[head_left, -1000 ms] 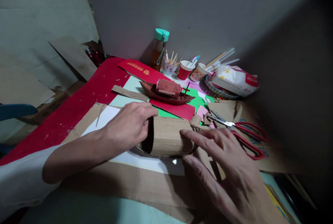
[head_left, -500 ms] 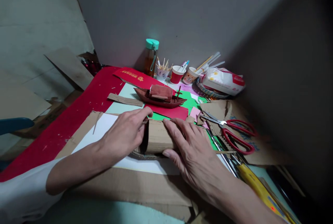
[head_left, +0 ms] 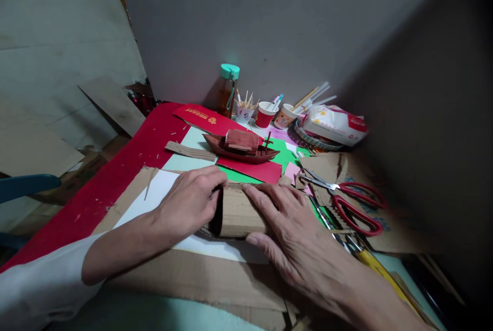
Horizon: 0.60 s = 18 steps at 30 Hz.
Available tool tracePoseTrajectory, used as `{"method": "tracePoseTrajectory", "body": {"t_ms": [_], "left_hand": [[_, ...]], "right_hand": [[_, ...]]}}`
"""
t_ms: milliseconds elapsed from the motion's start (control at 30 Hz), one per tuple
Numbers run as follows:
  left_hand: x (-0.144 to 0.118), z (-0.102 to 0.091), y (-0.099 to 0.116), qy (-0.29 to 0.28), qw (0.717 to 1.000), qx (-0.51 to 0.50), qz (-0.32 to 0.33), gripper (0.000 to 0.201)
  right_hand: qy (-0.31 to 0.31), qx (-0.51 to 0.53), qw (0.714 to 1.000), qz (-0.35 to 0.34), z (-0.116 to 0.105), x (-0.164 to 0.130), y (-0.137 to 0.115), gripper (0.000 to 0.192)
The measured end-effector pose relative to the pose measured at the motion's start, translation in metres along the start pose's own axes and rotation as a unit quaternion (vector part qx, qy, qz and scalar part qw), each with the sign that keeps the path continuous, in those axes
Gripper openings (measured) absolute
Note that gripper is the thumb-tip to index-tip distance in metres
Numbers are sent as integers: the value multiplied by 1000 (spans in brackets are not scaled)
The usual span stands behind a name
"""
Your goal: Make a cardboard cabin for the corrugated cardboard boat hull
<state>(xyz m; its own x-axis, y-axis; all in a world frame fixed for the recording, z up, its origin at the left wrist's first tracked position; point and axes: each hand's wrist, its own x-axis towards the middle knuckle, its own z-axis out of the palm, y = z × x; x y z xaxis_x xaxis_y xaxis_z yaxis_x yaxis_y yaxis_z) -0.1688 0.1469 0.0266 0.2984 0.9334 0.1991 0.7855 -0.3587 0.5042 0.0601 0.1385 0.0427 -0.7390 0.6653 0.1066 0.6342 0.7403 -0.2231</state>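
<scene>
A curved piece of brown corrugated cardboard (head_left: 236, 213) lies on a white sheet (head_left: 162, 192) in front of me. My left hand (head_left: 188, 200) grips its left open end, thumb along the top edge. My right hand (head_left: 296, 241) lies flat over its right half, fingers spread and pressing down. Beyond them a small red-brown model boat (head_left: 241, 146) sits on red and green paper.
Red-handled scissors (head_left: 354, 208) lie right of my right hand, with a yellow-handled tool (head_left: 375, 267) nearer me. At the back stand a teal-capped bottle (head_left: 227, 90), paper cups (head_left: 266, 114) with sticks and pens, and a white packet (head_left: 333, 124). A large red sheet (head_left: 115, 172) runs down the left.
My right hand has come from the right onto the cardboard piece and now presses flat on it. My left hand keeps its hold at the left end.
</scene>
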Motion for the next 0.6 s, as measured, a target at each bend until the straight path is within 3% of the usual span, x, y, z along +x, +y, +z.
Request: {"method": "tracePoseTrajectory", "body": {"t_ms": [300, 600], "left_hand": [[1, 2, 1, 0, 1000, 12, -22, 16], [14, -17, -12, -87, 996, -5, -25, 18]], "right_hand": [[8, -28, 1000, -6, 6, 0, 3, 60], [-41, -15, 999, -11, -6, 4, 8, 63]]}}
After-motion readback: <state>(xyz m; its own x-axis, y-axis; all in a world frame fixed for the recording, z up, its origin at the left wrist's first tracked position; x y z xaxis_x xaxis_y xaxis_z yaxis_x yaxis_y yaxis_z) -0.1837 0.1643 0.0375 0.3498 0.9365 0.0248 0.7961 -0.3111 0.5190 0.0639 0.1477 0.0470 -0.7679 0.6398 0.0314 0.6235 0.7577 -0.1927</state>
